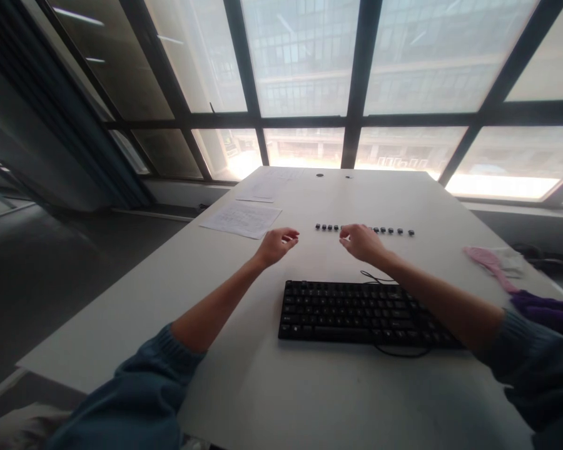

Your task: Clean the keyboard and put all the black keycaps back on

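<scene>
A black keyboard (356, 311) lies on the white table (272, 381) in front of me, its cable looping behind and under it. Beyond it runs a row of several small black keycaps (394, 230). My right hand (362, 242) reaches over the keyboard to the middle of that row, fingers curled down at the keycaps; what it pinches, if anything, is hidden. My left hand (276, 244) hovers over the bare table left of the row, fingers loosely curled, with nothing visible in it.
Two sheets of printed paper (242, 218) lie at the far left of the table. A pink object (490, 263) and purple cloth (548, 309) sit near the right edge. Large windows stand behind the table's far edge.
</scene>
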`<state>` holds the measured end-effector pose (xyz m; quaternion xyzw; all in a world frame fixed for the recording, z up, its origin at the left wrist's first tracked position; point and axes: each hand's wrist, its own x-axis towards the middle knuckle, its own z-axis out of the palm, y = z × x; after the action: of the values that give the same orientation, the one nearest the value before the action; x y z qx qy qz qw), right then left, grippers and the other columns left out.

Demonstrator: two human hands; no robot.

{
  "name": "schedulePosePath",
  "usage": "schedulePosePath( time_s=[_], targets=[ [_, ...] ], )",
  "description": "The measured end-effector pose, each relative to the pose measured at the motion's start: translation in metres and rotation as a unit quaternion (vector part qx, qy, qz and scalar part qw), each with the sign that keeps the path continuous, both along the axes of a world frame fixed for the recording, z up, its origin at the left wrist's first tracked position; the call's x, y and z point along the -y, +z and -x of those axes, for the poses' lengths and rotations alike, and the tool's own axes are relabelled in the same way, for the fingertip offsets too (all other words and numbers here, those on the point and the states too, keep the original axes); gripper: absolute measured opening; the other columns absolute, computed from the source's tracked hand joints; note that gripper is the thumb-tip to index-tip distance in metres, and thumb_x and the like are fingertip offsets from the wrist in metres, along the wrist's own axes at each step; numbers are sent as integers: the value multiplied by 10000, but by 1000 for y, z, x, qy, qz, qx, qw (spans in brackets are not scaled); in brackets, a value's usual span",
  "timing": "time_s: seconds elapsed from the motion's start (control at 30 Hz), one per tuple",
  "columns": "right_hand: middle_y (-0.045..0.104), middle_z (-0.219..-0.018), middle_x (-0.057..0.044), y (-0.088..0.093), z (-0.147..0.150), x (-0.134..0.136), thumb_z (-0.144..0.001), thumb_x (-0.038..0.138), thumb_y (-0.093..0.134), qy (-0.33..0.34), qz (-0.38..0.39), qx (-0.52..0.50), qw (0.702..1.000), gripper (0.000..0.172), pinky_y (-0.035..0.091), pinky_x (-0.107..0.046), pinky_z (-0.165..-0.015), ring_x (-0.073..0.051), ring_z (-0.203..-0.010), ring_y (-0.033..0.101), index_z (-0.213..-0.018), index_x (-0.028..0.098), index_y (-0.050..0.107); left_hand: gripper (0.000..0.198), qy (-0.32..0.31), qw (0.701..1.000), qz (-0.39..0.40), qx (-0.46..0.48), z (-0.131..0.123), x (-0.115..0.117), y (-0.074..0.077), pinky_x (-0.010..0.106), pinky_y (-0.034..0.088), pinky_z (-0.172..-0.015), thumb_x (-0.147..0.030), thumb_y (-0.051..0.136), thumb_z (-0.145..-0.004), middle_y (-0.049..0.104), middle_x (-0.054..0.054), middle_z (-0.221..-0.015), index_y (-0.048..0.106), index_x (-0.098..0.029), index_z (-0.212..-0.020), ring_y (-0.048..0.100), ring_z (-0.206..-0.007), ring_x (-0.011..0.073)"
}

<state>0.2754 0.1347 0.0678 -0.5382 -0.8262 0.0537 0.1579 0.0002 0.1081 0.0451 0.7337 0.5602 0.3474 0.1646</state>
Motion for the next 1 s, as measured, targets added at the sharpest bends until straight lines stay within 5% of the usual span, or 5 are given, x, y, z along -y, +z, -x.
schedulePosePath(
  time_s=[0.27, 0.57, 0.8, 1.0],
  targets=[
    [747, -1070, -108, -29, 33, -88, -914, 198, 623, 35, -36, 20, 999, 177, 429, -322, -901, -253, -1100, 599, -1035, 196, 753, 179, 29, 994, 9, -101, -36, -107, -18, 321, 540, -908, -251, 720, -825, 786, 55, -896, 795, -223, -986, 725, -866, 203],
    [741, -1063, -127, -55, 54, -120, -913, 170, 582, 55, -23, 37, 998, 180, 342, -383, -922, -270, -1080, 573, -956, 185, 756, 219, -6, 993, 29, -116, -51, -148, -44, 318, 520, -939, -167, 675, -788, 789, 38, -962, 813, -261, -930, 718, -916, 214],
    [735, -1065, -129, -48, 56, -103, -905, 133, 545, 60, -39, 13, 997, 205, 337, -402, -932, -266, -1066, 586, -944, 171, 743, 234, 19, 998, 41, -31, -42, -129, -39, 275, 571, -840, -151, 717, -744, 787, 51, -927, 794, -180, -963, 734, -818, 175],
    [748, -959, -54, -29, 47, -46, -858, 167, 629, 96, -28, -112, 989, 139, 438, -304, -830, -199, -911, 648, -932, 198, 743, 271, 11, 995, 69, 66, -23, -48, -13, 251, 589, -702, -213, 741, -756, 790, 86, -980, 791, -156, -1016, 754, -820, 199]
  ],
)
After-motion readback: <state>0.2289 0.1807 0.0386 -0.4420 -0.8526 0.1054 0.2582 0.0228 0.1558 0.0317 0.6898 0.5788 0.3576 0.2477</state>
